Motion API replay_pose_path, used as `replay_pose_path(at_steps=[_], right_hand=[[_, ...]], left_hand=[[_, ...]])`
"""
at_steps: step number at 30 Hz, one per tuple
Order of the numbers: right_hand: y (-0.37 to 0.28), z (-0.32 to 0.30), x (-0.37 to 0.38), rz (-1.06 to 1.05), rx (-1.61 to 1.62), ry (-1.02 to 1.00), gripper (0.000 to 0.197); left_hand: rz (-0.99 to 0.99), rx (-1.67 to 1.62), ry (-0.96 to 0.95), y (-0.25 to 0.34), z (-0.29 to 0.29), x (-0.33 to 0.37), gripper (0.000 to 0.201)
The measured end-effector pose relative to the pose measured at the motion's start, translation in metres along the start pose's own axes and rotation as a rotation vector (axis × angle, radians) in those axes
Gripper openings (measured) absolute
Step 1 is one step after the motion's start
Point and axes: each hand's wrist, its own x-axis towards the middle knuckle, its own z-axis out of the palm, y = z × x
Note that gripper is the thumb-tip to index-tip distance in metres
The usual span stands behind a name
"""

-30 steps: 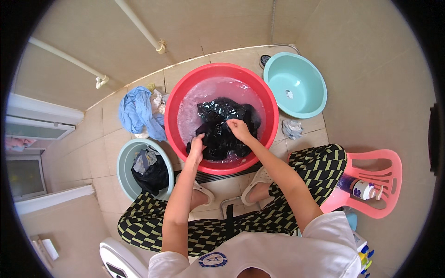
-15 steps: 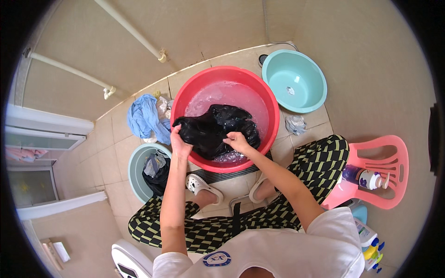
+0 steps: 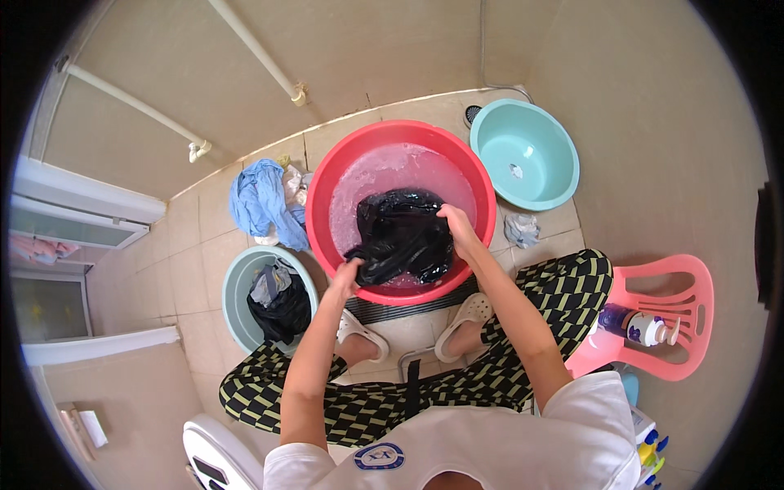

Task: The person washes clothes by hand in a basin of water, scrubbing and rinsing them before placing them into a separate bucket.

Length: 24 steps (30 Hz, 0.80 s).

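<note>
A wet black garment lies partly in the soapy water of a large red basin on the floor before me. At its lower left end my left hand is closed on the cloth, by the basin's near rim. My right hand grips the garment's upper right edge, inside the basin's right side. Between my hands the fabric is bunched and glossy with water. Which kind of garment it is I cannot make out.
Left of the basin lie a blue garment and a pale green tub with dark clothes. A turquoise basin stands at the far right, a small grey cloth near it. A pink chair holds a pump bottle.
My left hand has come nearer and to the right with its end of the garment. My right hand has moved right and away from me, now holding another edge of the cloth.
</note>
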Motion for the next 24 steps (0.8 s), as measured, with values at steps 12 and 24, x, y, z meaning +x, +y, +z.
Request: replay_pose_path(at_steps=[12, 24], right_hand=[[-0.036, -0.004, -0.045, 0.070, 0.094, -0.400, 0.003], [-0.054, -0.003, -0.060, 0.146, -0.302, -0.661, 0.012]], left_hand=[[0.551, 0.741, 0.360, 0.006, 0.071, 0.055, 0.072], [0.229, 1.480, -0.226, 0.004, 0.096, 0.052, 0.044]])
